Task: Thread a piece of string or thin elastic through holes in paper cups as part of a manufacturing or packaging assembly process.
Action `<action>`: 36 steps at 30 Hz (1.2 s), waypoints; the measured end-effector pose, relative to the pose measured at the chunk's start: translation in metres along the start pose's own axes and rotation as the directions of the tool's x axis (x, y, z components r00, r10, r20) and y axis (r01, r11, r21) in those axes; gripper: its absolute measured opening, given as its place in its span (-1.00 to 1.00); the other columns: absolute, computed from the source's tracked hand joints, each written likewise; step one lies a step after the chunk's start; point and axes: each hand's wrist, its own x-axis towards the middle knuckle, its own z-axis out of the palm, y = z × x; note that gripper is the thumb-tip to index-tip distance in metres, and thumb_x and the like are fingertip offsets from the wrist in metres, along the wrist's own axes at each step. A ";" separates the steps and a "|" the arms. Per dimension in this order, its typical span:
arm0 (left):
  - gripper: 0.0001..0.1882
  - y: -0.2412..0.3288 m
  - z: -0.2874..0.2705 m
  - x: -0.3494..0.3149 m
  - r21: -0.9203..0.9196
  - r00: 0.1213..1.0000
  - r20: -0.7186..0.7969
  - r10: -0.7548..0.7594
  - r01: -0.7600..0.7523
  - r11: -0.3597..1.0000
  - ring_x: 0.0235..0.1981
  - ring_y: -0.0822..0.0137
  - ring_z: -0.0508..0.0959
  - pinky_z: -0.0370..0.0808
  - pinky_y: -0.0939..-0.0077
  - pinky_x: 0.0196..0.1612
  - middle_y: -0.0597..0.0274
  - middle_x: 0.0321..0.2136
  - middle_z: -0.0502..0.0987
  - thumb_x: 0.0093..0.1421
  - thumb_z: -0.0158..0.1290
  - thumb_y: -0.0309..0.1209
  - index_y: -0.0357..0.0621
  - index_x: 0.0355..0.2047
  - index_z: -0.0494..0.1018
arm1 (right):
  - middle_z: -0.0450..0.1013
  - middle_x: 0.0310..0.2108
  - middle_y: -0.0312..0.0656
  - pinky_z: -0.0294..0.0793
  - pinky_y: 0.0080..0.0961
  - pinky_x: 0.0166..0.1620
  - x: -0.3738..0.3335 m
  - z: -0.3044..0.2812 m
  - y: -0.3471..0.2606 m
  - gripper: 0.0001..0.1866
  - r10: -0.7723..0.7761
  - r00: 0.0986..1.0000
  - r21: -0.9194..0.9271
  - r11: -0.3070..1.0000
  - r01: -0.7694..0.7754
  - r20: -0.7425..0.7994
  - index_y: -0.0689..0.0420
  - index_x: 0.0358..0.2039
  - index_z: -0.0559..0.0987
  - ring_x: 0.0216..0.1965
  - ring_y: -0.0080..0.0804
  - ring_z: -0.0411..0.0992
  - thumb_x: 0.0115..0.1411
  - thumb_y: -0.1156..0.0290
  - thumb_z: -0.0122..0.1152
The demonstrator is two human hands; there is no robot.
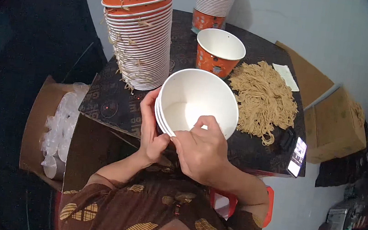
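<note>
In front of me a small nest of white-lined paper buckets (pixel 201 87) is tilted, its open mouth facing up toward me. Several rims show along its left side. My left hand (pixel 149 134) wraps round the outside of the nest at the left, thumb near the lower rim. At the near rim, my right hand (pixel 201 151) pinches the wall, with bent fingers reaching inside the top bucket. Whether a string end lies in those fingers cannot be made out. Just beyond stands an orange paper bucket (pixel 218 63), upright, and to its right lies a pile of tan strings (pixel 263 99).
A tall stack of orange buckets (pixel 135 40), strings hanging off its left side, stands at the left of the dark table (pixel 110 113). Another stack (pixel 214 1) is behind. A phone (pixel 297 157) lies at the right edge. Cardboard boxes (pixel 34 129) flank the table.
</note>
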 end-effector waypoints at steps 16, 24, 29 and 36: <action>-0.24 -0.016 -0.007 0.007 0.214 0.994 0.003 0.110 -0.109 0.971 0.30 -0.04 0.21 0.12 0.15 0.33 -0.16 0.27 0.18 0.03 0.18 -0.30 -0.30 0.20 0.16 | 0.45 -0.51 -0.38 0.34 -0.35 -0.24 0.016 -0.060 -0.002 -0.83 -0.103 0.970 -0.293 0.955 0.035 -0.221 0.14 -0.41 0.55 -0.52 -0.47 0.46 -0.07 0.57 0.29; -0.44 -0.003 -0.010 0.023 0.551 0.910 0.217 0.352 -0.412 0.726 0.10 -0.25 0.38 0.33 0.00 0.17 -0.22 0.04 0.40 -0.14 0.12 -0.42 -0.36 -0.06 0.38 | 0.46 -0.43 -0.03 0.40 -0.17 -0.26 -0.004 -0.099 0.006 -0.65 -0.050 0.733 -0.342 0.904 -0.255 -0.679 0.37 -0.40 0.52 -0.33 -0.05 0.35 0.41 0.34 -0.02; -0.34 0.005 -0.025 0.026 0.622 0.886 0.318 0.338 -0.464 0.631 0.08 -0.23 0.39 0.35 0.01 0.15 -0.22 0.04 0.39 -0.15 0.24 -0.26 -0.34 -0.03 0.38 | 0.42 -0.47 0.00 0.37 -0.30 -0.31 -0.016 -0.113 0.028 -0.77 -0.033 0.657 -0.405 0.810 -0.424 -0.754 0.39 -0.38 0.53 -0.38 -0.05 0.33 0.34 0.46 0.10; -0.31 0.015 -0.074 0.014 0.667 0.901 0.292 0.321 -0.433 0.606 0.07 -0.15 0.45 0.41 0.13 0.11 -0.21 0.07 0.39 -0.19 0.37 -0.32 -0.32 -0.02 0.41 | 0.44 -0.56 -0.13 0.35 -0.20 -0.14 -0.020 -0.099 0.052 -0.92 0.039 0.947 -0.587 0.776 -0.231 -0.320 0.23 -0.43 0.57 -0.50 -0.15 0.38 0.19 0.53 0.17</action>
